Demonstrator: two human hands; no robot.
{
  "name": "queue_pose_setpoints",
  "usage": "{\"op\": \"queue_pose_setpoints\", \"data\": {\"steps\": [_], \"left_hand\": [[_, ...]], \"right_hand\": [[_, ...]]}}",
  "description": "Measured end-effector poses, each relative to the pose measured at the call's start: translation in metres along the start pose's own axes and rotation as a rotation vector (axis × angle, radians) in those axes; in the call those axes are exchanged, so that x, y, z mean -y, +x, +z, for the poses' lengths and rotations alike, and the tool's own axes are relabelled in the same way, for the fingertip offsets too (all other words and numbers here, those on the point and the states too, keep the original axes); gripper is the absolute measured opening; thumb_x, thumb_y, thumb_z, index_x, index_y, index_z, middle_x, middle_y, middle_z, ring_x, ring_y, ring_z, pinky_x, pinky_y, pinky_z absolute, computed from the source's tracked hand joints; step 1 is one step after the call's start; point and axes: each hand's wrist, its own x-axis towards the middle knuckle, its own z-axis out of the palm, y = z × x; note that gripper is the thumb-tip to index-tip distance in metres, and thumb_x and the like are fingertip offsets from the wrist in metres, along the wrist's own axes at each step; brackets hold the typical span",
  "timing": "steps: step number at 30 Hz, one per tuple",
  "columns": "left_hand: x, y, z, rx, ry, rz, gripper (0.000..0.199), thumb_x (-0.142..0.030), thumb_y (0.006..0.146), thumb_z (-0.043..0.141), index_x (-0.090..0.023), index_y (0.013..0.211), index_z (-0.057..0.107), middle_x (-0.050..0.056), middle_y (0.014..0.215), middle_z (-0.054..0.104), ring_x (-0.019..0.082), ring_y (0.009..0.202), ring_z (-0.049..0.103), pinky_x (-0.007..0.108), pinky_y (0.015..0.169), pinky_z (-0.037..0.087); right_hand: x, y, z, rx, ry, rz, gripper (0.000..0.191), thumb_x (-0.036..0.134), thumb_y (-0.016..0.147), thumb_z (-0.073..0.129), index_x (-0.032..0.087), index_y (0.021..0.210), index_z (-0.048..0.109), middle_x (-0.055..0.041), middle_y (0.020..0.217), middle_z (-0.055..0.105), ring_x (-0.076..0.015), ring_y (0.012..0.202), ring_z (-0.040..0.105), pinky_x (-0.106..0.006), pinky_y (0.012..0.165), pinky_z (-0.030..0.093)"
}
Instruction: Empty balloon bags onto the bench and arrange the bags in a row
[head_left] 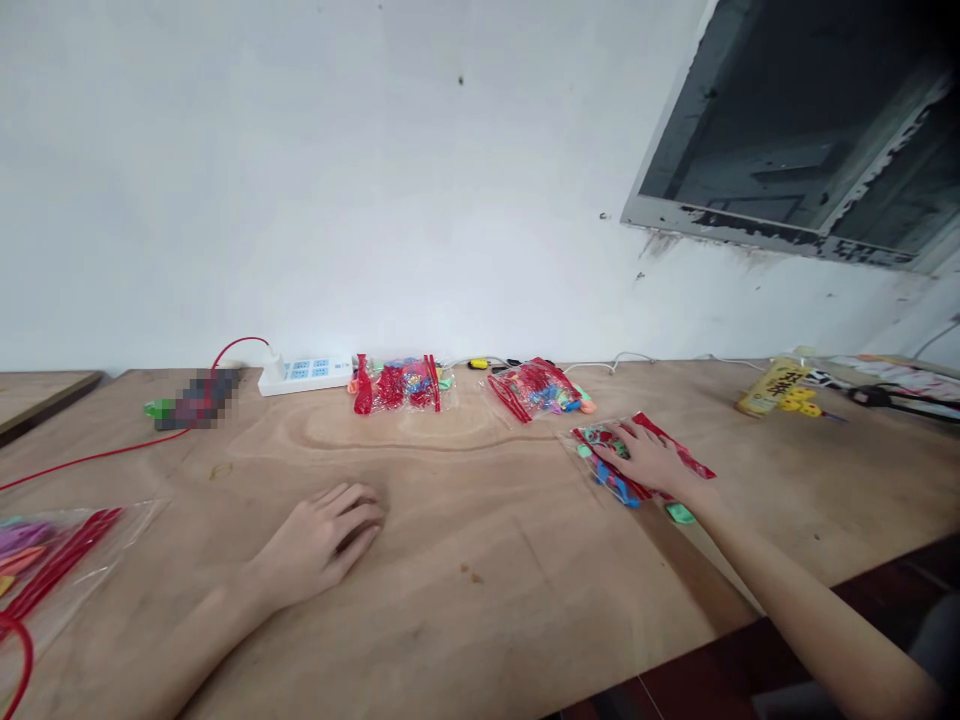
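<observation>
Right hand (pixel 646 460) is lying flat on a clear plastic bag (pixel 609 443) of balloons and red strips, fingers loosely together, pressing on it rather than clamped around it. The bag's right of center on the table (pixel 480 620), looks a bit crumpled, with blue and green balloons showing near its lower edge. Left hand (pixel 322 540) is open on the bare wood, fingers slightly apart, touching nothing else.

Two more bags (pixel 397 385) (pixel 536 390) sit along the back edge, and another (pixel 49 570) is cut off at lower left. Nothing's in between the right hand and its bag. Up back there's a white power strip (pixel 304 373), a red cord (pixel 90 467) running left, a pixelated blob (pixel 199 398), and a yellow packet (pixel 776 388) toward the right
</observation>
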Motion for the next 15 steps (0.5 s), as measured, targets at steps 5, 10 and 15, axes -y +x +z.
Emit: {"op": "queue_pose_setpoints", "data": {"steps": [5, 10, 15], "left_hand": [[0.0, 0.0, 0.001, -0.011, 0.01, 0.006, 0.022, -0.026, 0.11, 0.05, -0.025, 0.113, 0.072, 0.008, 0.119, 0.073, 0.023, 0.108, 0.072, 0.034, 0.09, 0.058], [0.002, 0.0, 0.002, -0.007, 0.018, 0.014, 0.021, -0.026, 0.11, 0.05, -0.025, 0.113, 0.071, 0.008, 0.12, 0.073, 0.024, 0.109, 0.071, 0.035, 0.09, 0.058], [0.001, -0.001, 0.001, -0.022, 0.004, 0.004, 0.022, -0.025, 0.109, 0.051, -0.025, 0.113, 0.072, 0.008, 0.119, 0.073, 0.023, 0.108, 0.072, 0.034, 0.09, 0.06]], "right_hand": [[0.005, -0.015, 0.012, 0.059, 0.025, 0.073, 0.087, 0.088, 0.095, 0.035, 0.035, 0.162, 0.048, -0.0108, 0.176, 0.036, -0.0508, 0.153, 0.044, -0.08, 0.122, 0.029], [0.007, -0.02, 0.021, 0.076, 0.064, 0.105, 0.094, 0.092, 0.092, 0.035, 0.034, 0.165, 0.043, -0.0091, 0.18, 0.028, -0.0477, 0.16, 0.034, -0.079, 0.123, 0.028], [0.009, -0.016, 0.01, 0.077, 0.039, 0.105, 0.091, 0.09, 0.092, 0.038, 0.034, 0.162, 0.048, -0.0117, 0.176, 0.037, -0.0492, 0.155, 0.041, -0.078, 0.124, 0.027]]}}
